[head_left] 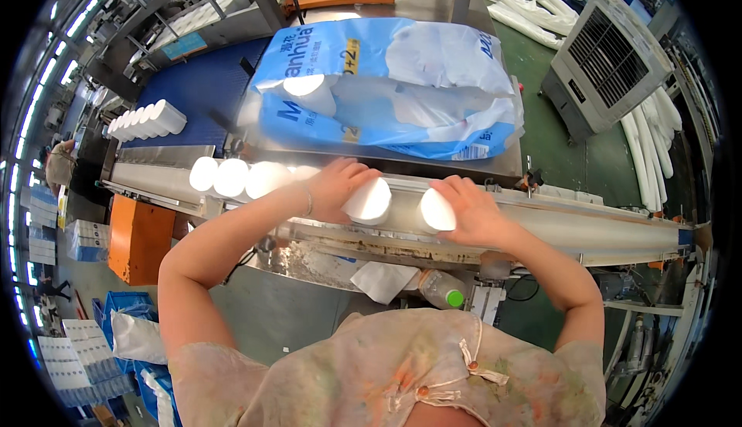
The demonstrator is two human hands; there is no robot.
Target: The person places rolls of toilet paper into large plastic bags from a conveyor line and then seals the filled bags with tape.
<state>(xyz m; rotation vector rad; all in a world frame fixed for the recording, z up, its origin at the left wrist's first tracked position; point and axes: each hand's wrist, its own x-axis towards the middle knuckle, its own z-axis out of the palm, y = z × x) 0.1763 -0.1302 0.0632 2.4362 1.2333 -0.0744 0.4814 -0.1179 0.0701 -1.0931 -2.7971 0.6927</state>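
Note:
White paper rolls lie along a narrow conveyor belt (533, 222) in front of me. My left hand (338, 187) is closed round one paper roll (369, 201), its fingers over the top and far side. A short gap to the right, my right hand (473, 212) grips another paper roll (437, 210) from its right end, fingers curled over the top. More rolls (231, 177) stand in a row left of my left wrist, the nearest partly hidden behind it. Just beyond the belt lies a big blue-and-white plastic bag (440, 129), with a roll (311, 93) showing at its left.
A blue belt (182, 87) at the far left carries several stacked rolls (147, 120). A metal rail edges my conveyor. Below it sit a green-capped bottle (442, 289) and a white sheet (384, 281). An orange box (137, 240) stands left, a grey air cooler (607, 64) far right.

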